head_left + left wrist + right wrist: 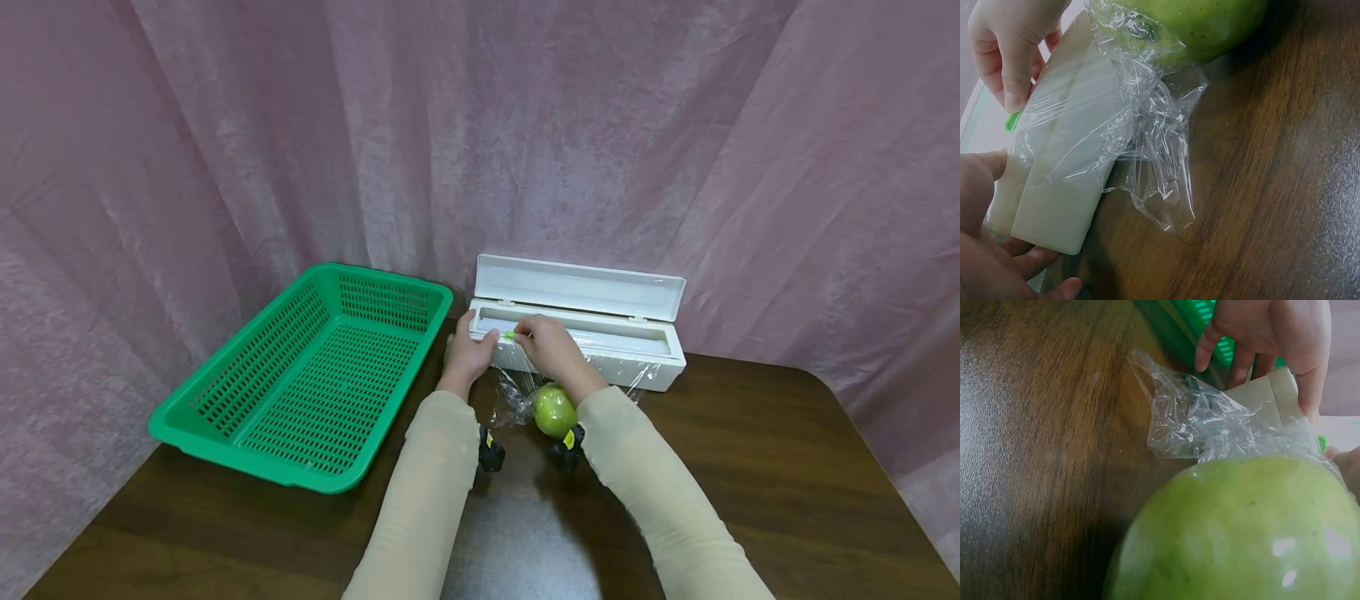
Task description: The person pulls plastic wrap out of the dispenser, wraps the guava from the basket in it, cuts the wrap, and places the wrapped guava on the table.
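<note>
A white cling film dispenser (pixel 645 375) lies on the table with its lid raised. My left hand (pixel 467 360) holds its left end, thumb near the top edge and fingers around the end, as the left wrist view shows. The small green slide cutter (pixel 1012 121) sits on the dispenser's edge, and my right hand (pixel 553 348) pinches it with thumb and finger. Clear cling film (pixel 1160 144) hangs crumpled over the dispenser's front and reaches the table. A round green fruit (pixel 1235 537) rests in front of the dispenser, below my right wrist, against the film.
A green plastic basket (pixel 300 475) with slotted walls stands left of the dispenser. The brown wooden table (pixel 757 467) extends to the right and toward me. Pink curtains (pixel 570 133) hang close behind the dispenser.
</note>
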`<state>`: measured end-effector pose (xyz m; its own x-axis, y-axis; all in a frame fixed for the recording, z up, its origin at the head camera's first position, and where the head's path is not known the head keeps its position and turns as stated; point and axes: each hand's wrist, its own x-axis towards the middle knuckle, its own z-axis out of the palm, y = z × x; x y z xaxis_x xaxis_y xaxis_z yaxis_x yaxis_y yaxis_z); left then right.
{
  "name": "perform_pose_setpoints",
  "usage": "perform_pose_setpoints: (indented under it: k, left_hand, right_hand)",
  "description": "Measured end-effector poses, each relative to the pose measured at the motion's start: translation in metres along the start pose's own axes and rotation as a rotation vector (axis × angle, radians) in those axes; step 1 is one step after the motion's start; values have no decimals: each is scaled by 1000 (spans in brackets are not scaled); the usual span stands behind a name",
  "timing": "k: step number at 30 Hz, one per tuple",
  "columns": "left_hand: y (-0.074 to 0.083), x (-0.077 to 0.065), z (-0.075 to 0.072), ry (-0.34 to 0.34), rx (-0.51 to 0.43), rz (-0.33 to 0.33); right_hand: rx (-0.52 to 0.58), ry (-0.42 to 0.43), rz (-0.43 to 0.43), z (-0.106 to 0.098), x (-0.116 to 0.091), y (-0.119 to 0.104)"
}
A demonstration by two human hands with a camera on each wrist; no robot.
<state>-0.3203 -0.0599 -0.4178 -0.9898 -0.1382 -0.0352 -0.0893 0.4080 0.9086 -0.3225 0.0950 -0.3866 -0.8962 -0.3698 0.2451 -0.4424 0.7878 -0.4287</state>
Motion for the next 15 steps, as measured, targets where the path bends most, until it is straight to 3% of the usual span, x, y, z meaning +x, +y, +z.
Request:
perform_pose_setpoints:
  k: [15]
  left_hand:
    - [1, -2, -1, -2, -9, -2]
  right_hand:
    - [-16, 27, -30, -1, -3, 2]
